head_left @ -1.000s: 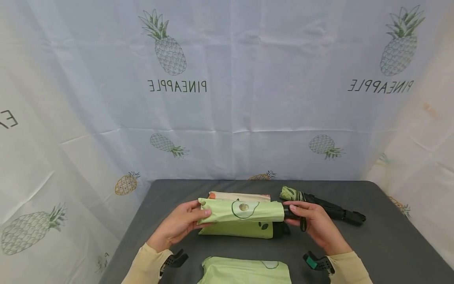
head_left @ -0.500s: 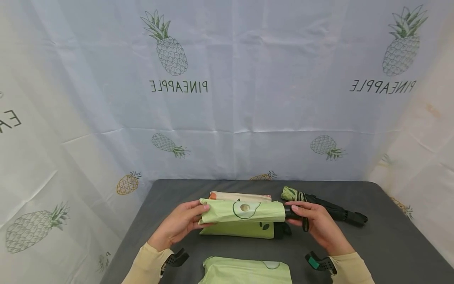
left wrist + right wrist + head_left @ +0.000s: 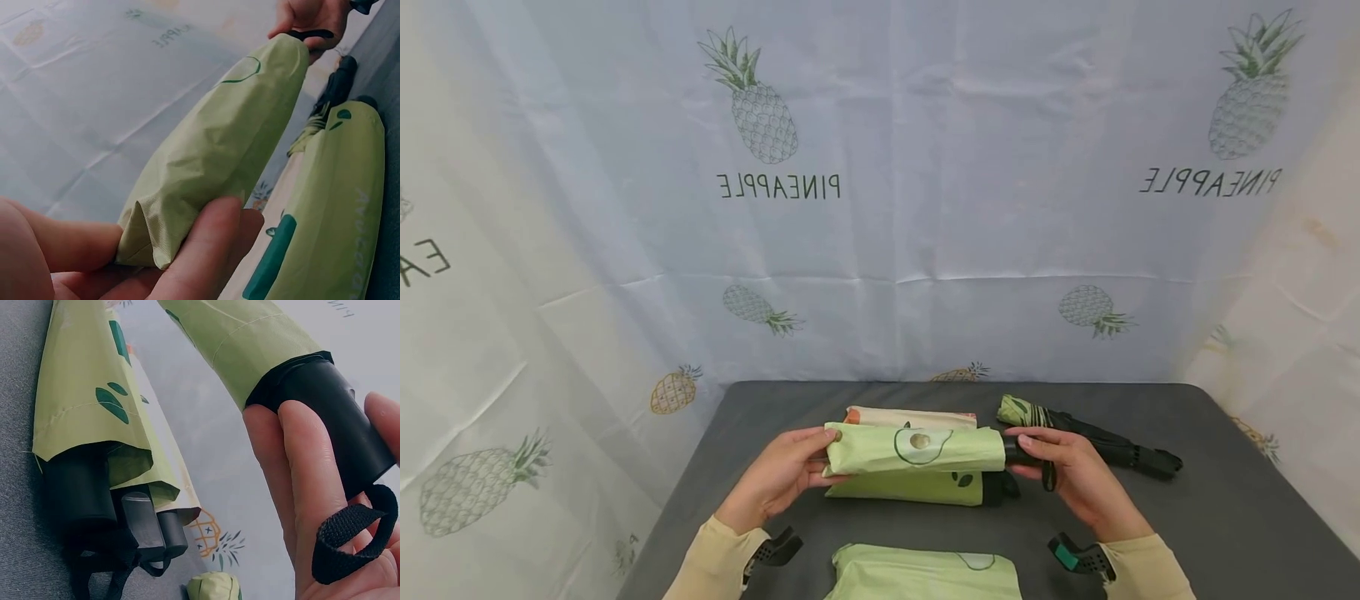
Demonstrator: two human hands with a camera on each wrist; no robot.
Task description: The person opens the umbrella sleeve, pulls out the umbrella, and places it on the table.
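A folded umbrella in a light-green sleeve with an avocado print (image 3: 977,448) is held level above the table between both hands. My left hand (image 3: 784,471) pinches the sleeve's closed left end, thumb on one side and fingers on the other; the creased end (image 3: 150,231) shows close up in the left wrist view. My right hand (image 3: 1078,477) grips the black handle (image 3: 331,409) that sticks out of the sleeve's mouth. A black wrist loop (image 3: 344,540) hangs from the handle over the fingers. The rest of the umbrella is hidden inside the sleeve.
Behind and below lie more sleeved umbrellas, a green one (image 3: 906,489) and a cream one (image 3: 917,417), side by side. An unsleeved black umbrella (image 3: 1093,437) lies at the back right. Another light-green avocado-print sleeve (image 3: 925,573) lies at the front of the grey table (image 3: 1187,517).
My left thumb has shifted slightly up along the sleeve's closed end. Both hands and the umbrella otherwise stay almost in place; the head view has drifted a little.
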